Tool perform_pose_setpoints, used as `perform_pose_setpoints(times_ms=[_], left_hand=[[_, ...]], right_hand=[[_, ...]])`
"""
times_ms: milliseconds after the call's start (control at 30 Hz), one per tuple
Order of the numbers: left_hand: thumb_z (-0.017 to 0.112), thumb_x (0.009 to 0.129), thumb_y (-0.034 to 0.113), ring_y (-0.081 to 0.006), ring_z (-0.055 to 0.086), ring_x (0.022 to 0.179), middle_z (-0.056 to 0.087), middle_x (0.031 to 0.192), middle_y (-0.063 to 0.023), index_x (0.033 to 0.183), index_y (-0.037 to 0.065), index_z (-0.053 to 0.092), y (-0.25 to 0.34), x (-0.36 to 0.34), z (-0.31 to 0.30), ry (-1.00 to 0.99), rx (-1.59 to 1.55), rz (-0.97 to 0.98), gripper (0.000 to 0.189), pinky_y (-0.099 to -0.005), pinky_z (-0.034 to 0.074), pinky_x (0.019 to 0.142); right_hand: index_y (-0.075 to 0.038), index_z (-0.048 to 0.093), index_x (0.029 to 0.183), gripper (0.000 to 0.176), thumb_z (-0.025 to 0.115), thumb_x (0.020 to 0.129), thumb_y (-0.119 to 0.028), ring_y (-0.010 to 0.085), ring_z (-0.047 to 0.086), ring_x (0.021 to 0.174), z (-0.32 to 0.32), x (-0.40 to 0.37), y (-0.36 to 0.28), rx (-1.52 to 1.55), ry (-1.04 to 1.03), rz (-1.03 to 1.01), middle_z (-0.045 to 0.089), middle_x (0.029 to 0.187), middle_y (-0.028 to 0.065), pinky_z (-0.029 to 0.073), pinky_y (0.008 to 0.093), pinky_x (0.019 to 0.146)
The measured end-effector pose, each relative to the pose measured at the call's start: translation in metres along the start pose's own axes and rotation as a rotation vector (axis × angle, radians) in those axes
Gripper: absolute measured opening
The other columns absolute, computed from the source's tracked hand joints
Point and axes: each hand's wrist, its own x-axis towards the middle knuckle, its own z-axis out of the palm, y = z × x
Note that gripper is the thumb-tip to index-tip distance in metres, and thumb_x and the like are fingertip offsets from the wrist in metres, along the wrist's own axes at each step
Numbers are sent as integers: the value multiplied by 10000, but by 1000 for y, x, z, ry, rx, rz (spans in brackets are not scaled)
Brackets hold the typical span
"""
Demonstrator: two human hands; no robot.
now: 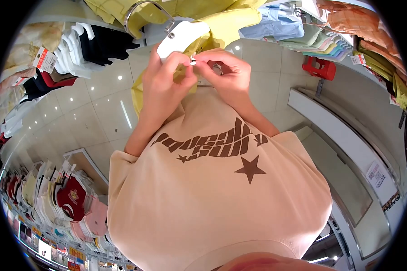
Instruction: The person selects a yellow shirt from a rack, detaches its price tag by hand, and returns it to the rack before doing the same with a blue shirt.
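A white hanger (182,37) with a metal hook lies at the top centre, close against my left hand (169,79). Yellow cloth (230,28) hangs around and beneath it, partly hidden by my hands. My left hand is closed, thumb and index finger pinched together. Facing it, my right hand (226,70) pinches too, its fingertips nearly meeting the left ones. Between both sets of fingertips is a small shiny whitish thing (193,60), too small to name.
Clothes racks stand at left, lower left (72,198) and upper right (276,22). A red stool (319,67) is on the tiled floor (108,113) at right, near a long white-edged shelf unit (339,131). A framed panel (88,162) leans at lower left.
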Motion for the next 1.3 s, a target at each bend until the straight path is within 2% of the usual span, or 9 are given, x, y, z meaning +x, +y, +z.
perform_pose_setpoints(times_ms=[200,300,400,533,767,933,1033,1167,1300], left_hand=[[770,792,-20,-297,617,994,636,1083,-106,992,92,659,0,3,-5,-15,-80,-6,255,-369,523,835],[774,811,-5,-324,648,1050,623,1157,-136,1000,97,654,-3,0,-8,-46,-83,-16,246,-386,542,861],[768,829,-1,-322,637,1075,623,1161,-135,1004,89,658,-5,2,-11,-64,-100,-24,226,-382,528,888],[774,856,15,-317,635,1083,626,1169,-132,1011,82,668,-3,5,-13,-121,-127,-18,199,-372,522,892],[739,889,-37,-251,629,1003,677,1053,-83,998,44,665,2,10,-17,-95,-220,24,154,-345,502,895],[774,895,5,-281,653,1064,667,1159,-121,1017,72,695,-2,5,-17,-103,-196,-18,160,-360,517,916],[779,878,-16,-278,643,1039,668,1112,-108,1015,76,690,2,7,-15,-77,-179,19,188,-356,513,895],[789,855,-33,-277,633,1020,671,1062,-94,1013,75,687,3,7,-12,-30,-161,64,217,-359,512,867],[820,853,23,-312,672,1103,666,1250,-153,1043,93,728,-2,2,-11,-48,-132,47,223,-383,550,897]], right_hand=[[-65,801,1069,265,771,853,86,165,680,832,-3,10,-10,-260,23,-168,766,1028,63,557,291,745],[-48,804,1084,308,768,821,108,205,685,954,-18,18,-6,-550,-12,-408,754,1094,63,564,304,814],[-55,808,1088,303,806,810,65,238,672,1014,-25,25,-21,-595,-14,-411,745,1172,47,571,336,833],[-55,806,1069,274,865,806,-8,242,666,1057,-28,32,-19,-392,-273,-420,729,1228,70,572,347,859],[-57,772,1005,143,810,892,22,163,678,878,-20,27,-11,6,-301,-171,762,1054,63,546,299,792],[-55,792,1044,163,801,904,29,131,653,849,-26,26,-5,127,-272,-59,770,979,44,515,282,711],[-6,794,1083,199,780,904,79,140,650,819,-25,29,-12,20,-326,-163,764,1019,91,503,291,685],[-58,807,1042,159,805,899,12,144,663,840,-19,25,-18,-71,-245,-141,765,965,45,531,292,712],[-50,784,1008,118,796,900,-4,170,671,840,-18,23,-25,-230,-238,-187,757,945,48,540,305,726]])
